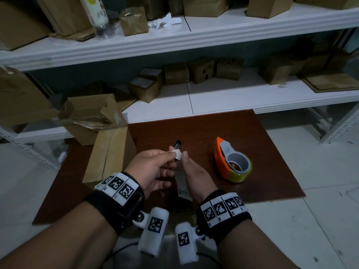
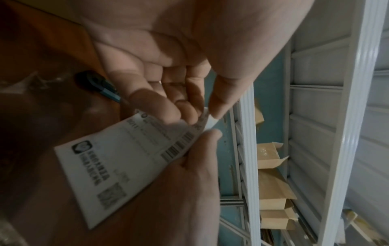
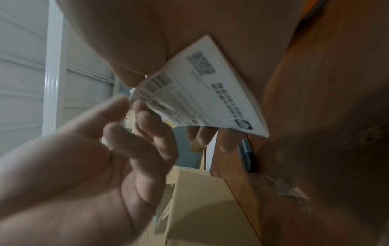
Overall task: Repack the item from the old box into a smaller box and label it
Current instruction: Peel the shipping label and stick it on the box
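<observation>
A white shipping label [image 1: 181, 181] with barcodes is held upright between both hands above the brown board [image 1: 252, 171]. My left hand [image 1: 172, 153] pinches the label's upturned top corner [image 1: 177, 153] between thumb and fingertips. My right hand [image 1: 184, 155] grips the same top edge from the right, thumb in front. The left wrist view shows the printed label [image 2: 118, 166] and my left hand [image 2: 205, 114] pinching the corner that has separated. In the right wrist view, the label [image 3: 200, 93] lies against my right hand [image 3: 147, 93]. A closed cardboard box [image 1: 108, 156] stands at the left.
An orange tape dispenser [image 1: 231, 162] sits on the board to the right. A black and teal utility knife [image 1: 176, 144] lies just beyond the hands. A torn, opened box [image 1: 91, 117] leans on the low shelf. White shelves [image 1: 213, 98] with several cardboard boxes stand behind.
</observation>
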The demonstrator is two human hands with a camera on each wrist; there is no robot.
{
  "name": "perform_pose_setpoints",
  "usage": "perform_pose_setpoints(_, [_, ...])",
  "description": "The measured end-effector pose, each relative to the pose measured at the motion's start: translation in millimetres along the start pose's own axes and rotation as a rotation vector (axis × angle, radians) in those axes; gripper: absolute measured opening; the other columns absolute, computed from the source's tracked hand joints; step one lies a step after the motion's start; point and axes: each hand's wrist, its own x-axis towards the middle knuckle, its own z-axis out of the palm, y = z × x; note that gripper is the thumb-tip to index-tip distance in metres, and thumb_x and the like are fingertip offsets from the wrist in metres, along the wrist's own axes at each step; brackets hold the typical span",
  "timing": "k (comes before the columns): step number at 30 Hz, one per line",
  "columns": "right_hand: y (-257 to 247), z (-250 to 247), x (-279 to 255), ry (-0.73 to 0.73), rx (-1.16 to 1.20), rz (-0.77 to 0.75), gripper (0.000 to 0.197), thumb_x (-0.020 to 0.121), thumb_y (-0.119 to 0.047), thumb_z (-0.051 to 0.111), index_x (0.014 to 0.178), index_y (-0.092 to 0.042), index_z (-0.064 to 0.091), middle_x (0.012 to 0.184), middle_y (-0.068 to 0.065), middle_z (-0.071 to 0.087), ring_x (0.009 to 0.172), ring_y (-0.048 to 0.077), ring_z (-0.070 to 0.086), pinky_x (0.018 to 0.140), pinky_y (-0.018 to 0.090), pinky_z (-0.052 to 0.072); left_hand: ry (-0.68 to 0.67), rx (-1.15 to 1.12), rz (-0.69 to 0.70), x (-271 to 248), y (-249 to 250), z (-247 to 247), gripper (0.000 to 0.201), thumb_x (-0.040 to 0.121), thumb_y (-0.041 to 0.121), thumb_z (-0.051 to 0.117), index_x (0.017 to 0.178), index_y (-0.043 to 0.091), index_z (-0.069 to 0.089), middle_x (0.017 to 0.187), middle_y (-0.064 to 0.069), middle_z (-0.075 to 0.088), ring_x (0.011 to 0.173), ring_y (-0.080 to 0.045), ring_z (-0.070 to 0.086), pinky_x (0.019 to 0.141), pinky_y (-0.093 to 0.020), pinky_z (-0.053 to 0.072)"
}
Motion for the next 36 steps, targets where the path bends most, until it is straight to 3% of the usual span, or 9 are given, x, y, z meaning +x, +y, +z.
perform_pose_setpoints(4, [-2.2, -3.7, -0.1, 0.078, -0.014, -0.006, 0.050, 0.106, -0.055, 0.022, 0.137, -0.041, 0.059, 0.108, -0.009, 0.070, 0.092, 0.002, 0.066, 0.064, 0.011, 0.048, 0.058, -0.100, 0.001, 0.0, -8.5, -3.8, 0.004, 0.093, 0.010, 0.067, 0.092, 0.006, 0.067, 0.080, -0.010, 0.068, 0.063, -0.013, 0.065, 0.044, -0.025, 0.051])
perform_pose_setpoints(7, [-4.7, -6.8, -0.1, 0.119, 0.122, 0.012, 0.052, 0.107, -0.051, 0.026, 0.131, -0.024, 0.064, 0.095, -0.003, 0.068, 0.070, 0.001, 0.070, 0.049, 0.011, 0.049, 0.098, -0.199, 0.006, -0.4, -13.9, -7.7, 0.013, 0.090, 0.004, 0.070, 0.103, 0.003, 0.065, 0.080, -0.012, 0.071, 0.063, -0.013, 0.069, 0.045, -0.024, 0.052])
perform_pose_setpoints(11, [-6.4, -0.4, 0.9, 0.172, 0.288, 0.076, 0.046, 0.101, -0.061, 0.034, 0.124, -0.038, 0.066, 0.114, 0.009, 0.073, 0.099, 0.026, 0.072, 0.070, 0.034, 0.061, 0.151, -0.297, 0.027, -0.1, -18.0, -15.3, 0.033, 0.081, 0.002, 0.077, 0.108, 0.010, 0.059, 0.078, -0.009, 0.071, 0.062, -0.012, 0.068, 0.046, -0.022, 0.052])
perform_pose_setpoints(14, [-4.0, 2.1, 1.1, 0.154, 0.085, 0.023, 0.036, 0.097, -0.067, 0.041, 0.105, -0.047, 0.070, 0.106, 0.001, 0.075, 0.099, 0.021, 0.071, 0.088, 0.043, 0.057, 0.140, -0.317, 0.052, -1.5, -19.3, -17.3, 0.036, 0.071, 0.005, 0.082, 0.099, 0.012, 0.059, 0.075, -0.007, 0.069, 0.061, -0.011, 0.065, 0.046, -0.022, 0.052])
perform_pose_setpoints(17, [-0.9, 5.4, -0.7, 0.085, 0.063, -0.056, 0.034, 0.095, -0.043, 0.061, 0.122, -0.022, 0.064, 0.107, 0.004, 0.074, 0.090, 0.011, 0.071, 0.074, 0.024, 0.056, 0.101, -0.316, 0.082, -3.2, -18.2, -18.5, 0.039, 0.061, 0.012, 0.082, 0.093, 0.013, 0.060, 0.073, -0.006, 0.067, 0.060, -0.012, 0.064, 0.047, -0.022, 0.051])
perform_pose_setpoints(20, [2.2, 6.8, -1.5, 0.044, 0.121, -0.095, 0.039, 0.092, -0.023, 0.069, 0.129, -0.014, 0.060, 0.106, 0.001, 0.072, 0.085, 0.002, 0.070, 0.068, 0.013, 0.052, 0.076, -0.293, 0.105, -4.5, -16.0, -19.1, 0.038, 0.062, 0.014, 0.081, 0.094, 0.011, 0.060, 0.074, -0.008, 0.067, 0.062, -0.013, 0.063, 0.047, -0.022, 0.051])
perform_pose_setpoints(28, [-4.2, 8.8, -4.1, 0.020, 0.240, -0.061, 0.034, 0.098, -0.022, 0.060, 0.128, -0.004, 0.059, 0.100, 0.010, 0.069, 0.072, 0.008, 0.071, 0.059, 0.020, 0.055, 0.041, -0.288, 0.201, -6.2, -16.9, -17.0, 0.031, 0.071, 0.007, 0.075, 0.097, 0.005, 0.061, 0.072, -0.008, 0.070, 0.062, -0.013, 0.065, 0.047, -0.024, 0.053])
perform_pose_setpoints(31, [-5.8, 8.9, -3.2, 0.013, 0.271, -0.021, 0.033, 0.100, -0.027, 0.057, 0.126, -0.008, 0.061, 0.101, 0.010, 0.071, 0.075, 0.011, 0.072, 0.060, 0.023, 0.056, 0.030, -0.282, 0.218, -7.0, -16.2, -16.2, 0.020, 0.079, 0.002, 0.071, 0.097, 0.004, 0.062, 0.082, -0.013, 0.074, 0.066, -0.016, 0.067, 0.050, -0.026, 0.055])
perform_pose_setpoints(36, [-5.3, 5.9, -2.6, 0.014, 0.284, -0.007, 0.036, 0.098, -0.034, 0.058, 0.126, -0.012, 0.064, 0.104, 0.010, 0.072, 0.080, 0.012, 0.072, 0.063, 0.022, 0.056, 0.017, -0.265, 0.220, -8.9, -13.7, -15.1, 0.027, 0.072, 0.016, 0.073, 0.095, 0.006, 0.064, 0.087, -0.014, 0.075, 0.068, -0.019, 0.066, 0.049, -0.029, 0.054])
